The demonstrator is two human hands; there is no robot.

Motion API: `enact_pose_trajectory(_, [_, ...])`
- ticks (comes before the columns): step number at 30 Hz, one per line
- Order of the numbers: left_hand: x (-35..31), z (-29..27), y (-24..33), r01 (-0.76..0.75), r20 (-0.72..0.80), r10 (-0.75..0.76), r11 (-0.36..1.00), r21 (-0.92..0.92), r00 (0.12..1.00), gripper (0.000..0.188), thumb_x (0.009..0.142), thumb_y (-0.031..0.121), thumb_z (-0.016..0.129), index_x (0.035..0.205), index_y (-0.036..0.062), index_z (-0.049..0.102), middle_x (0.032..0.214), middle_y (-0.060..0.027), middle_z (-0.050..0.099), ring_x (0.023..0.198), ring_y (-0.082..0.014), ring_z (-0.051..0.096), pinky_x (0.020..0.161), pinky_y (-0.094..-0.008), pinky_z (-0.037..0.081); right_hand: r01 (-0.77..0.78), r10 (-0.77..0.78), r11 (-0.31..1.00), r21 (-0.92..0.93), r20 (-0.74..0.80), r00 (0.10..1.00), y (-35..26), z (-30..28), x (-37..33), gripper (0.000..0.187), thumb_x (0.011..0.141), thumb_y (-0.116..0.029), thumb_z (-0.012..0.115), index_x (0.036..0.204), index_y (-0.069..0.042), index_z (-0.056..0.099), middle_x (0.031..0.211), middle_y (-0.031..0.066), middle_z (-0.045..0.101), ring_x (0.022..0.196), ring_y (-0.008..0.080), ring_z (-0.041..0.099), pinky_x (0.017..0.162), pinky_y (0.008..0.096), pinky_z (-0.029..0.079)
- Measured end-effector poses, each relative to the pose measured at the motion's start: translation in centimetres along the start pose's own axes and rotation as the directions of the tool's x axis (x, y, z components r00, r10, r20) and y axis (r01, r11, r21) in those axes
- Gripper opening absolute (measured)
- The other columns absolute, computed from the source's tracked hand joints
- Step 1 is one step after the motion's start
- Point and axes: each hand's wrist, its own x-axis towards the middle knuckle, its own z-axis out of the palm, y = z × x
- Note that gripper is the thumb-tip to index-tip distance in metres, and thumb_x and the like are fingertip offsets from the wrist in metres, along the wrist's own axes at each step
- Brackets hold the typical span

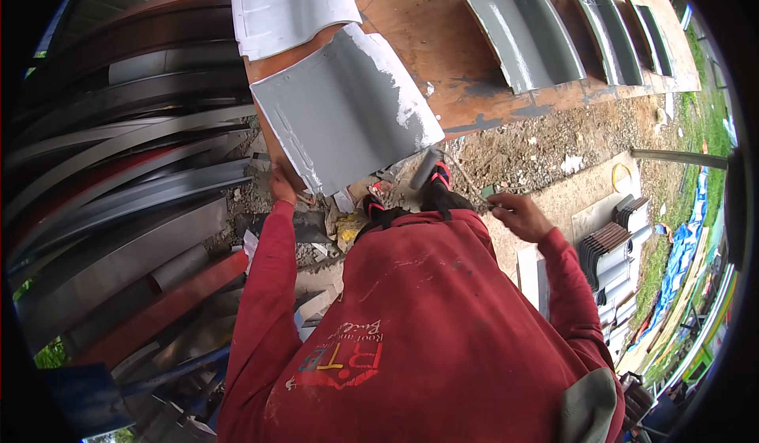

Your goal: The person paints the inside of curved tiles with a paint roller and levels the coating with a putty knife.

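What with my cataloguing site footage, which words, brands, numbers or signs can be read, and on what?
Red shirt: a multicoloured printed logo with lettering, which I won't transcribe.
Grey-coated tile: no lettering I can make out.
Stacked tiles: any marks are too small to read.

Grey roller (425,171), apparently in right hand (522,217)

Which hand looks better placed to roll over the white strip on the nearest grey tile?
Probably the right hand: it grips the roller, whose head appears just below the tile, on the white strip's side. The left hand is by the table's left edge.
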Motion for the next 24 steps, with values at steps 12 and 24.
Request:
enact_pose_trajectory(12, [-0.5,-0.6,1.2,-0.096,0.017,0.095,0.993,0.07,0.995,0.081,0.108,0.063,0.03,0.138,-0.0057,0.059,0.126,-0.0261,0.068,0.117,-0.0366,0.066,0.1,-0.0407,0.048,0.418,-0.25,0.726,-0.546,0.357,0.9,-12.0,-4.1,14.1,0.025,0.094,-0.027,0.065,0.108,-0.009,0.077,0.097,0.0157,0.077,0.09,0.0353,0.073,0.084,0.0456,0.055])
enact_pose_trajectory(24, [-1.5,-0.4,3.6,0.034,0.056,-0.035,0.999,0.015,0.998,0.092,0.102,0.073,0.035,0.131,-0.0097,0.061,0.117,-0.0204,0.071,0.101,-0.0287,0.071,0.088,-0.0373,0.055,0.113,-0.129,0.899,-0.423,-0.011,0.992,-2.2,-13.7,4.7,0.026,0.101,-0.017,0.06,0.118,-0.004,0.074,0.081,0.0112,0.071,0.071,0.0218,0.068,0.07,0.0383,0.055])
